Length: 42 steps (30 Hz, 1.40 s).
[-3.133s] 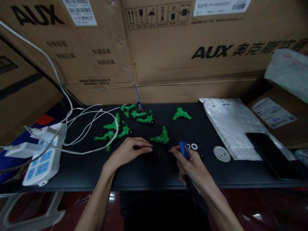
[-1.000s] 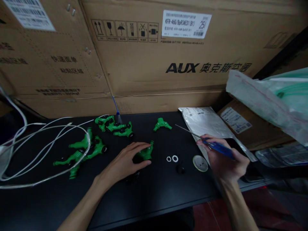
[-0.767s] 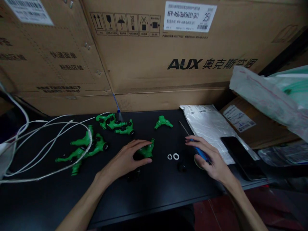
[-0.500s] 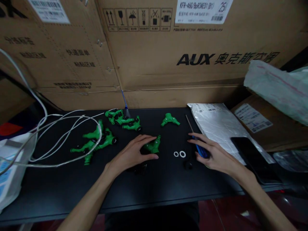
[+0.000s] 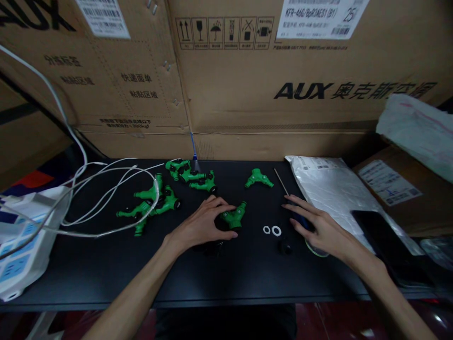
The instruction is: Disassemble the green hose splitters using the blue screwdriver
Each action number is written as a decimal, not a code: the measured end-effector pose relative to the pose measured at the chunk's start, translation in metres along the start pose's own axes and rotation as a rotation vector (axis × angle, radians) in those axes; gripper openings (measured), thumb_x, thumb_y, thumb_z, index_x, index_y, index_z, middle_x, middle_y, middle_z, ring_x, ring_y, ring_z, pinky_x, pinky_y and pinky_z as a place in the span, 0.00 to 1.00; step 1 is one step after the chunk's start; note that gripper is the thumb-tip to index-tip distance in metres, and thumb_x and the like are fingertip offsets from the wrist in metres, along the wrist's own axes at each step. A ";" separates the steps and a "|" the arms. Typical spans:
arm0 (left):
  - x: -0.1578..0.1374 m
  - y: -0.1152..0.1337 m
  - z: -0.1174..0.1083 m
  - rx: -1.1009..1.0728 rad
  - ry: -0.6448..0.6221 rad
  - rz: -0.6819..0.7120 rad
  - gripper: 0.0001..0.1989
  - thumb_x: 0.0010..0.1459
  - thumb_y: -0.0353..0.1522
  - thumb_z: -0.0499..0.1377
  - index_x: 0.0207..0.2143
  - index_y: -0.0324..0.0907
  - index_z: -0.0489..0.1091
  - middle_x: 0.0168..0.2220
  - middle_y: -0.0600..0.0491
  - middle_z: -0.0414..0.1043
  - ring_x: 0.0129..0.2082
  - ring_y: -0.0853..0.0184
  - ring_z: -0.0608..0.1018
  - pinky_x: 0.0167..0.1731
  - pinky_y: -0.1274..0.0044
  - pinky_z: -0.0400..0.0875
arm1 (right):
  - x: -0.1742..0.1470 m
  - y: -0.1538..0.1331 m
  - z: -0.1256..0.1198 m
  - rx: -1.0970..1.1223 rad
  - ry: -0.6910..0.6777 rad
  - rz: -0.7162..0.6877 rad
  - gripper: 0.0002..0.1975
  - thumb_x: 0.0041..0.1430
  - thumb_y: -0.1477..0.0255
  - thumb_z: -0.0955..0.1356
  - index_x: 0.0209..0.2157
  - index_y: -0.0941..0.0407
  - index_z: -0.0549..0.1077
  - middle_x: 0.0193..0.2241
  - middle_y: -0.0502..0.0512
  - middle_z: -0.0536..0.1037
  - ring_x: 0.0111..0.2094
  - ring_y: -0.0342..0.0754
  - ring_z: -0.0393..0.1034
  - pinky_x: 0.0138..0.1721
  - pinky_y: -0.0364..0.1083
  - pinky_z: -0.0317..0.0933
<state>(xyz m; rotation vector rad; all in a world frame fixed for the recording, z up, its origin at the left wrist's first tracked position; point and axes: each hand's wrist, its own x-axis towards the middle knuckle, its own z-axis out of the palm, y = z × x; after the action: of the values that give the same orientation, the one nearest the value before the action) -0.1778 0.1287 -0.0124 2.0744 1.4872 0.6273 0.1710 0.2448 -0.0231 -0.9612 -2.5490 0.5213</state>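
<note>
The left hand (image 5: 201,224) reaches in from the desk's (image 5: 255,278) near edge, palm down, thumb and forefinger parted around one side of a green connector (image 5: 234,218) near the middle of the desk; how firmly they press on it I cannot tell. The right hand (image 5: 323,231) lies low, palm down, fingers spread across a screwdriver (image 5: 303,222) whose thin shaft points to the far edge; whether they grip its handle I cannot tell. Between the hands sit a white nut (image 5: 269,230), a white ring (image 5: 272,231) just beside it and a black part (image 5: 285,247). A lone green connector (image 5: 259,177) lies towards the far edge. To the left are a far cluster of connectors (image 5: 193,174) and a nearer heap of connectors (image 5: 148,203), with a cable (image 5: 116,233) looping across the heap. A white power strip (image 5: 30,245) sits at the near left corner, cut off by the view. To the right lie a silvery parcel (image 5: 329,186) and a dark phone (image 5: 382,241) partly over it; a large carton (image 5: 226,104) walls off the far edge. The right hand hides most of a round lid (image 5: 317,250), and dark bits (image 5: 214,248) under the left hand melt into the black desktop.
</note>
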 end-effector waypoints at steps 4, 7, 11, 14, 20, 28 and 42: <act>0.000 0.000 -0.002 0.022 -0.019 0.003 0.33 0.56 0.48 0.69 0.61 0.47 0.70 0.51 0.50 0.73 0.54 0.56 0.71 0.59 0.63 0.66 | 0.003 -0.015 -0.002 0.000 0.076 0.042 0.20 0.67 0.62 0.67 0.57 0.50 0.77 0.66 0.58 0.69 0.62 0.62 0.70 0.64 0.66 0.63; 0.001 -0.001 -0.003 0.014 -0.027 0.005 0.35 0.55 0.50 0.69 0.62 0.47 0.69 0.51 0.50 0.73 0.54 0.56 0.71 0.59 0.64 0.66 | -0.004 -0.023 -0.007 0.005 0.165 0.083 0.17 0.68 0.61 0.67 0.54 0.49 0.78 0.60 0.59 0.76 0.57 0.60 0.74 0.61 0.63 0.67; 0.002 -0.005 -0.002 0.006 -0.041 -0.010 0.36 0.56 0.52 0.68 0.62 0.48 0.69 0.51 0.50 0.73 0.54 0.56 0.71 0.60 0.63 0.64 | -0.033 -0.022 -0.017 0.006 0.205 0.146 0.14 0.67 0.59 0.67 0.45 0.49 0.81 0.46 0.59 0.83 0.48 0.59 0.79 0.53 0.61 0.72; 0.002 -0.006 0.000 -0.002 -0.033 -0.026 0.37 0.56 0.52 0.68 0.64 0.50 0.67 0.52 0.50 0.72 0.54 0.56 0.72 0.60 0.64 0.65 | -0.058 -0.016 -0.025 0.002 0.167 0.197 0.14 0.66 0.58 0.68 0.45 0.49 0.80 0.44 0.60 0.83 0.46 0.60 0.79 0.51 0.61 0.73; 0.003 -0.008 0.001 -0.047 -0.028 -0.085 0.41 0.56 0.53 0.67 0.68 0.51 0.61 0.55 0.50 0.69 0.55 0.55 0.74 0.57 0.65 0.69 | -0.081 -0.003 -0.028 0.048 0.063 0.201 0.21 0.59 0.56 0.73 0.52 0.48 0.78 0.51 0.60 0.81 0.53 0.64 0.76 0.55 0.66 0.69; 0.005 -0.002 -0.003 -0.035 -0.019 -0.123 0.41 0.56 0.51 0.68 0.66 0.47 0.63 0.53 0.51 0.70 0.52 0.56 0.76 0.56 0.66 0.71 | -0.068 0.017 -0.022 0.107 -0.026 0.240 0.20 0.48 0.57 0.78 0.41 0.50 0.78 0.40 0.58 0.81 0.41 0.61 0.74 0.41 0.58 0.70; 0.006 -0.003 -0.003 0.073 -0.034 -0.077 0.35 0.59 0.52 0.66 0.64 0.48 0.67 0.55 0.49 0.72 0.57 0.54 0.73 0.62 0.61 0.66 | -0.071 -0.015 -0.024 0.338 0.042 0.471 0.18 0.56 0.52 0.74 0.40 0.50 0.79 0.34 0.53 0.83 0.35 0.55 0.77 0.34 0.49 0.67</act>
<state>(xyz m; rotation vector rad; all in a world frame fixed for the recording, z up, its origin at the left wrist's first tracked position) -0.1804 0.1355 -0.0114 2.0606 1.5842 0.5134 0.2235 0.1911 -0.0099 -1.4188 -2.0930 1.0101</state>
